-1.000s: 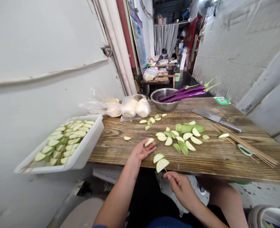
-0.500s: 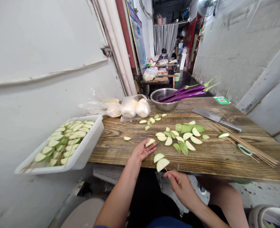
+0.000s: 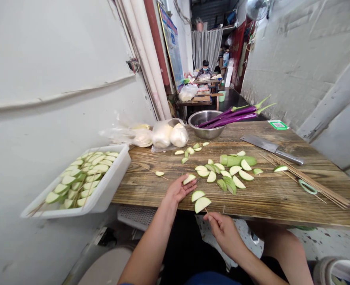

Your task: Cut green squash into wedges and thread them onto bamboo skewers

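Observation:
At the table's near edge, my left hand holds a half-moon vegetable slice with green skin and pale flesh between thumb and fingers; the other fingers are stretched out. My right hand, lower and to the right, pinches a thin bamboo skewer. Two larger half-moon slices sit on the skewer's upper end, apart from my left hand. Beyond my hands, several loose slices lie scattered on the wooden table, around a green sliced vegetable piece.
A white tray of skewered slices stands at left. Behind are bagged white vegetables and a steel bowl with purple eggplants. A cleaver, bamboo skewers and green-handled scissors lie right. A person sits far back.
Hardly anything differs. The skewer with its two slices has shifted very slightly in my right hand, and my left hand keeps its slice in nearly the same place.

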Available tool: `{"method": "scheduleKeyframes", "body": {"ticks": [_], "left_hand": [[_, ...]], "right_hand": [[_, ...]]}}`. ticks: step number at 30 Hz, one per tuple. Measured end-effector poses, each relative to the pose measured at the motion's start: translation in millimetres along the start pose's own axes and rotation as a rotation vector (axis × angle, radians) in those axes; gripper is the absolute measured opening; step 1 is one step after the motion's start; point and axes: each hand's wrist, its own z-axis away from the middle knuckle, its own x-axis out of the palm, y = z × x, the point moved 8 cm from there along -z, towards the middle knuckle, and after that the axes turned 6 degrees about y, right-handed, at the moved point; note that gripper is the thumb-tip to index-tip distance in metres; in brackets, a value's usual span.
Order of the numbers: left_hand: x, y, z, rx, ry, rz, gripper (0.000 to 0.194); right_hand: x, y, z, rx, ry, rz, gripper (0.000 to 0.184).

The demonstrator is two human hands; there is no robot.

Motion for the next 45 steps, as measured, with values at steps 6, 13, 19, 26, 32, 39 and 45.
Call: {"method": "scheduleKeyframes", "body": {"ticks": [6, 13, 19, 26, 32, 39, 45], "left_hand": [[0.4, 0, 1, 0.001, 0.006, 0.0, 0.004], [0.1, 0, 2, 0.011, 0.025, 0.002, 0.006], [-1.6, 0, -2, 0.015, 0.032, -0.006, 0.007], [-0.9, -1, -4, 0.014, 0.03, -0.023, 0.009], [-0.3, -2, -2, 0.046, 0.055, -0.056, 0.007], [1.9, -1, 1, 0.041, 0.052, -0.053, 0.007], [3.9, -3, -1, 0.054, 0.025, -0.099, 0.007]], "right_hand": [[0, -1, -2, -0.012, 0.015, 0.005, 0.032], [5, 1, -4, -0.033, 0.038, 0.032, 0.033], [5, 6, -7, -0.055, 0.073, 0.056, 0.033], [7, 7, -9, -0.069, 0.073, 0.045, 0.033], [8, 6, -19, -0.079, 0.091, 0.055, 0.034], [9, 7, -23, -0.097, 0.089, 0.095, 0.033], [11, 0, -29, -0.106, 0.089, 0.093, 0.033]]}}
